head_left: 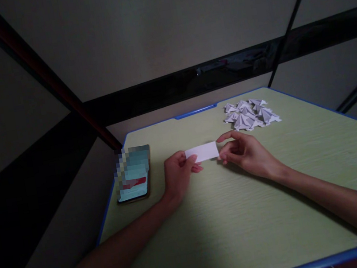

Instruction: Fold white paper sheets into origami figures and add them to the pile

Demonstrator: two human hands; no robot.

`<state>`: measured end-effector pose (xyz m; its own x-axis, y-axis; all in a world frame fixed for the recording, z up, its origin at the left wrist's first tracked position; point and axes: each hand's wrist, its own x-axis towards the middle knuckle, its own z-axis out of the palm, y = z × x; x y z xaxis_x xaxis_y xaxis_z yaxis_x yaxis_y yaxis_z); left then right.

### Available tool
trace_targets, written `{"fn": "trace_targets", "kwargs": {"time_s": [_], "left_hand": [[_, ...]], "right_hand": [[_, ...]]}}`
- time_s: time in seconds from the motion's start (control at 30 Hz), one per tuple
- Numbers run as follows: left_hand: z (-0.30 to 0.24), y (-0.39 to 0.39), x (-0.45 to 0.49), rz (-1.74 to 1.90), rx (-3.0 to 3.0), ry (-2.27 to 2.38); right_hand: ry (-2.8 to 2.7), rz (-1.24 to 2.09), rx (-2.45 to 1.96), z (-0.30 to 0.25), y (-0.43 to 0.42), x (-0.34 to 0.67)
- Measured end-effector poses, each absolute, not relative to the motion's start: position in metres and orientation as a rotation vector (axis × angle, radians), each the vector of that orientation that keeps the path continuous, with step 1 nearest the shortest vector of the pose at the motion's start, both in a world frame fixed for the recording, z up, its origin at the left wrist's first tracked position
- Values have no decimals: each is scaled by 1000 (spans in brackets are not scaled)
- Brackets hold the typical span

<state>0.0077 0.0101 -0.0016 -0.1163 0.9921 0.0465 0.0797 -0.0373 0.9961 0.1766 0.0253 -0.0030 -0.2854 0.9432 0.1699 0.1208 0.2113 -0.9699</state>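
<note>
A small rectangle of white paper [204, 151] is held just above the table, with its long side running left to right. My left hand [178, 174] pinches its left end, thumb on top and fingers underneath. At the paper's right end is my right hand [243, 153], index finger stretched toward the upper corner and thumb by the lower one. Those fingers are apart; whether a fingertip touches the paper's edge is unclear. Behind my right hand lies a cluster of several folded white paper pieces [249, 114] with pleated, pointed shapes.
A phone [133, 174] with its screen lit and partly pixelated lies left of my left hand. The pale green table [193, 234] has a blue rim, with a blue handle-like strip [196, 111] at the far edge. Cabinet panels with a dark band [158, 90] rise behind it.
</note>
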Motion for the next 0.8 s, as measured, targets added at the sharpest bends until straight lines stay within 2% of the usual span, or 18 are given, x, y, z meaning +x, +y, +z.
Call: {"fn": "trace_targets", "kwargs": {"time_s": [0.13,0.4,0.8], "left_hand": [[-3,16,1,1390,1183,1330],[-9,14,2,1227,1226,1114],[-7,13,2,1181,1253,1125]], "right_hand": [[-1458,1132,-1071,0,32,185],[-1476,1301,-858,5,27,179],[-1509,1297,-893,7,24,179]]}}
